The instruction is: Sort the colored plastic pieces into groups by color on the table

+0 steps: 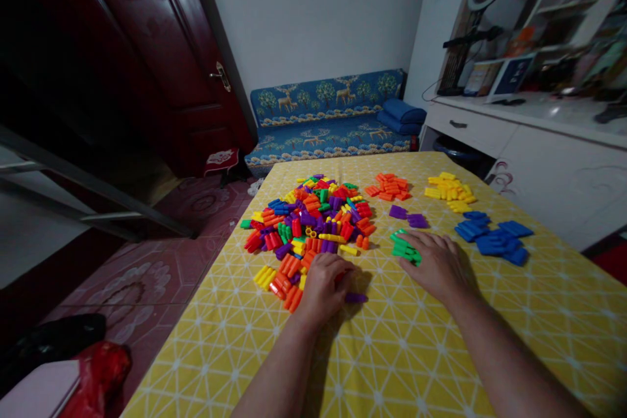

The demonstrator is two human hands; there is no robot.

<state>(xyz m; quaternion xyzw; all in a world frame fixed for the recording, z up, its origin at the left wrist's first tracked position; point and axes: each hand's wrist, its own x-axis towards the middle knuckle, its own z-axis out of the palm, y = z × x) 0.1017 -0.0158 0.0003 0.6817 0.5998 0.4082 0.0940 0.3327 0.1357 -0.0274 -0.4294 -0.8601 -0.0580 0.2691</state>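
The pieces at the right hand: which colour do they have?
The pieces are green, as the head view shows.

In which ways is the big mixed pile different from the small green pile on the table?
The mixed pile has many colours; the green pile shows only green. The mixed pile spreads much wider than the green pile. The left hand is at the mixed pile's near edge, while the right hand partly covers the green pile. Both lie on the yellow tablecloth.

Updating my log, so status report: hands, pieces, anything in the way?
Left hand at near edge of mixed pile, grip unclear. Right hand over green pieces. Purple piece beside left hand; no obstruction apparent.
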